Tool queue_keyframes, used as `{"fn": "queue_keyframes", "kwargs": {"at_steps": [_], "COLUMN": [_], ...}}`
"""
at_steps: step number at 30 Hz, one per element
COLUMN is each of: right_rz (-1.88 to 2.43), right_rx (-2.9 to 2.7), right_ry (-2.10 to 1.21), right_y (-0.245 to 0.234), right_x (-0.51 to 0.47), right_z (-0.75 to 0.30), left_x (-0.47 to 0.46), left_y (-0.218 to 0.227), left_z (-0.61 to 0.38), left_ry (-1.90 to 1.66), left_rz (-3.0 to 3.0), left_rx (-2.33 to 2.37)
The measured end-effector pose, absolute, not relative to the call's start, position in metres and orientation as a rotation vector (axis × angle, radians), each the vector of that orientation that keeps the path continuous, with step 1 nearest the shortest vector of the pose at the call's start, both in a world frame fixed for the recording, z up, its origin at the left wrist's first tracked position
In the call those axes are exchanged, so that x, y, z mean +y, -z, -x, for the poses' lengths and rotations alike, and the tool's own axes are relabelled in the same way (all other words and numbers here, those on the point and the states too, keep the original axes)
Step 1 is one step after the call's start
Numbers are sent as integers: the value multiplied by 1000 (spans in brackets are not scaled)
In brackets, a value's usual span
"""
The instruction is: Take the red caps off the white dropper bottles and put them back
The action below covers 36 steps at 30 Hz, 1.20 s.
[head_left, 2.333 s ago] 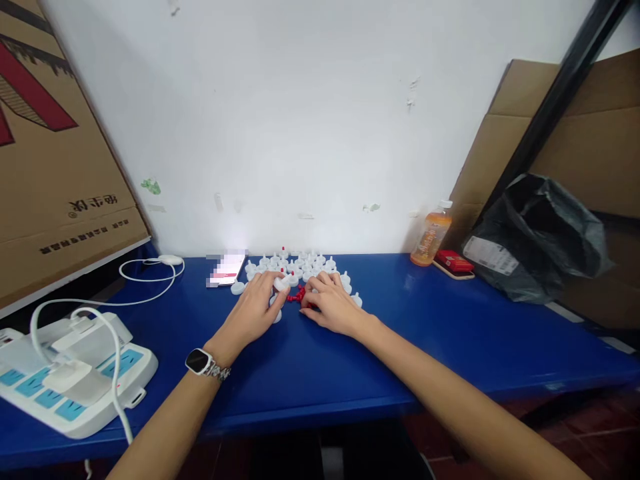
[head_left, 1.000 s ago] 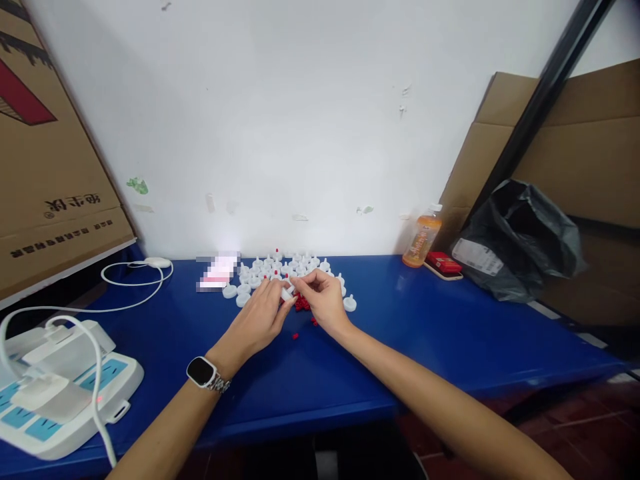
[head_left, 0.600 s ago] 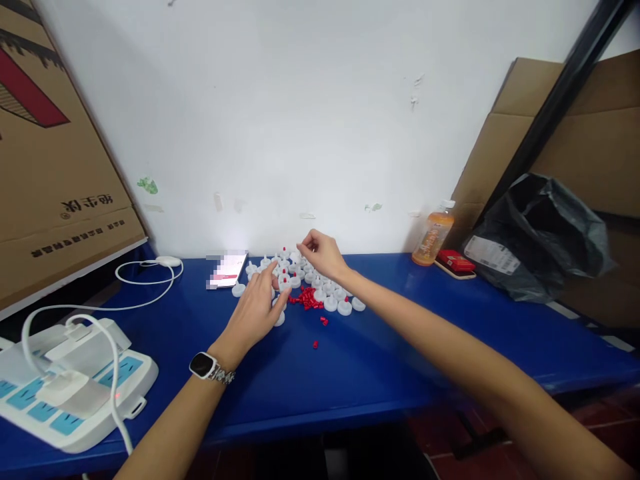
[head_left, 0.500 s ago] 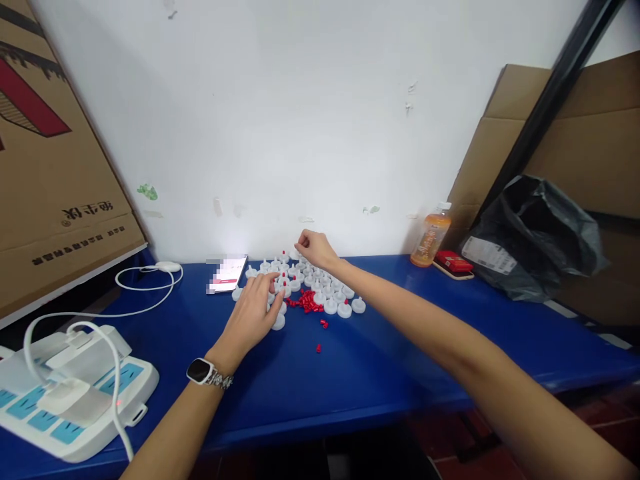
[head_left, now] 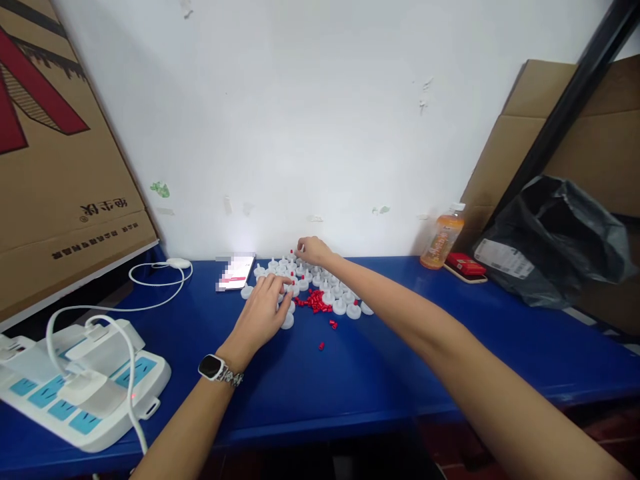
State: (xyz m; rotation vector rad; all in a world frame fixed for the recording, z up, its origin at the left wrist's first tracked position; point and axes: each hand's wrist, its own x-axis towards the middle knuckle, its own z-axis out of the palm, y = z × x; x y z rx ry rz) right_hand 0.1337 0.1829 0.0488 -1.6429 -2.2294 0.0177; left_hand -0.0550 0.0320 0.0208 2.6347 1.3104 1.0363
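Observation:
Several small white round caps [head_left: 336, 296] stand in a cluster on the blue table [head_left: 400, 353] near the wall, some with red tips. A little heap of red pieces [head_left: 314, 301] lies in front of them, with two strays [head_left: 321, 346] nearer me. My left hand [head_left: 264, 311], a watch on its wrist, rests at the cluster's left front with curled fingertips on a white cap [head_left: 287, 321]. My right hand [head_left: 311, 251] reaches to the back row by the wall, its fingers pinched together on a cap there.
A white power strip [head_left: 75, 393] with plugs and cables sits at the left front. A phone [head_left: 235, 272] lies left of the caps. An orange drink bottle [head_left: 442, 238], a red packet [head_left: 465, 265] and a black bag [head_left: 550, 240] are at the right. Cardboard boxes lean on both sides.
My right hand left the red heap and stretched to the back row of caps. My left hand stayed at the cluster's left front. Two red pieces now lie loose nearer me.

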Motion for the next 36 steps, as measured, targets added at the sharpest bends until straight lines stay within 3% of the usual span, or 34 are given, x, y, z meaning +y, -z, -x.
{"fn": "queue_keyframes", "kwargs": {"at_steps": [8, 25, 30, 36], "right_rz": [1584, 1594, 1167, 1059], "right_rx": [-2396, -2195, -1925, -1796], "right_ry": [41, -50, -427, -573], "right_y": [-53, -68, -76, -54], "right_x": [158, 146, 81, 12], "right_z": [-142, -135, -142, -147], "left_x": [29, 30, 22, 16], "left_y": [-23, -21, -26, -27], "left_z": [54, 54, 44, 39], "left_ry": [-1066, -1138, -1288, -1047], "left_rz": [-2645, -2629, -2574, -2643], "left_rx": [1290, 1327, 1302, 1136]}}
